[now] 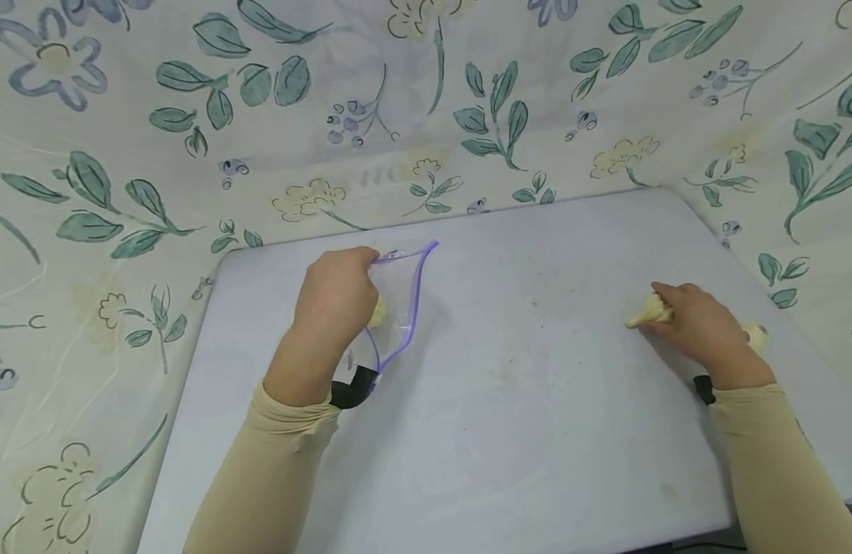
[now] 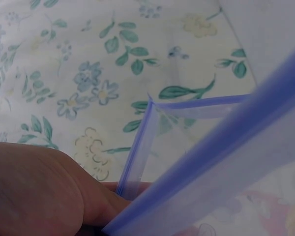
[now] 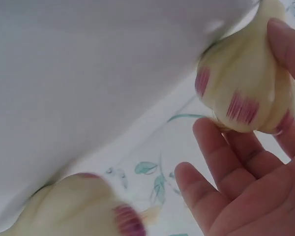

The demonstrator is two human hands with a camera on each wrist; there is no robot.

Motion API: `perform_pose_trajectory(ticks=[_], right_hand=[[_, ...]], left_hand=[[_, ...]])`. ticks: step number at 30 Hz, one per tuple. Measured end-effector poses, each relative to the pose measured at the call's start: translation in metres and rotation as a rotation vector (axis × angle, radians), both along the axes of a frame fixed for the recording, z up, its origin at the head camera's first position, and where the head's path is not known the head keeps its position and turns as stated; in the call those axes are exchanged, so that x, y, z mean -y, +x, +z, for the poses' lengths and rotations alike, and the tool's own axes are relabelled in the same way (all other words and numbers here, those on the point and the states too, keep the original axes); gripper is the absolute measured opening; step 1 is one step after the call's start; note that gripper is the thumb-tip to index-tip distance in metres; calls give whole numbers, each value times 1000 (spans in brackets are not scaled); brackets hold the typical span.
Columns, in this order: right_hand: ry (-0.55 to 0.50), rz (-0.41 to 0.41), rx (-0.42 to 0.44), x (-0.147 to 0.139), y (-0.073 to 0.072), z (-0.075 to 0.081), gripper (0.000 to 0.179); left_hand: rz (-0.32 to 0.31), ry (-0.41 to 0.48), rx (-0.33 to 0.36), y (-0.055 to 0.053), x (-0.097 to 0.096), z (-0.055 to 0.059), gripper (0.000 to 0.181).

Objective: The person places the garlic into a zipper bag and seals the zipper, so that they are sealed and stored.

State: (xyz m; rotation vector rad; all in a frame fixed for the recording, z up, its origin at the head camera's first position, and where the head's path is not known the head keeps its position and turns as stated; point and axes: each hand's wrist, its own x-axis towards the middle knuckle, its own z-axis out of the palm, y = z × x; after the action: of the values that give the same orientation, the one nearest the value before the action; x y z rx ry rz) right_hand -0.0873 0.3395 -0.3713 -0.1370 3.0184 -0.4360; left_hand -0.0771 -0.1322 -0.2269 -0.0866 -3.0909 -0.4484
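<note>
My left hand (image 1: 337, 292) pinches the rim of a clear zip bag (image 1: 415, 300) with a purple seal. The bag's mouth stands open, its purple edges spread apart in the left wrist view (image 2: 187, 169). Something pale yellow (image 1: 379, 312) shows inside the bag, mostly hidden behind the hand. Over at the right, my right hand (image 1: 703, 327) grips a garlic bulb (image 3: 243, 83), cream with purple-pink patches, between thumb and fingers. A second garlic bulb (image 3: 78, 206) lies on the table beside that hand, partly covered by the wrist in the head view.
A white table (image 1: 536, 431) carries everything, with small specks near its middle. Floral cloth (image 1: 426, 115) hangs behind it and at both sides. Dark bands (image 1: 355, 387) sit at the wrists. A dark cable (image 1: 710, 545) shows below the front edge.
</note>
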Motion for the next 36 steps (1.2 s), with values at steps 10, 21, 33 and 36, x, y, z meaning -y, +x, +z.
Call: perform_pose_trajectory(ticks=[10, 21, 33, 36], right_hand=[[-34, 96, -108, 34, 0, 21, 70], [-123, 342, -347, 107, -1, 46, 68], [-132, 528, -362, 177, -3, 64, 69], [-160, 603, -393, 194, -5, 71, 67]], left_hand=[[2, 16, -6, -1, 0, -3, 51], [-3, 9, 19, -1, -1, -7, 52], [-27, 10, -13, -3, -1, -8, 52], [-27, 13, -11, -4, -1, -7, 52]])
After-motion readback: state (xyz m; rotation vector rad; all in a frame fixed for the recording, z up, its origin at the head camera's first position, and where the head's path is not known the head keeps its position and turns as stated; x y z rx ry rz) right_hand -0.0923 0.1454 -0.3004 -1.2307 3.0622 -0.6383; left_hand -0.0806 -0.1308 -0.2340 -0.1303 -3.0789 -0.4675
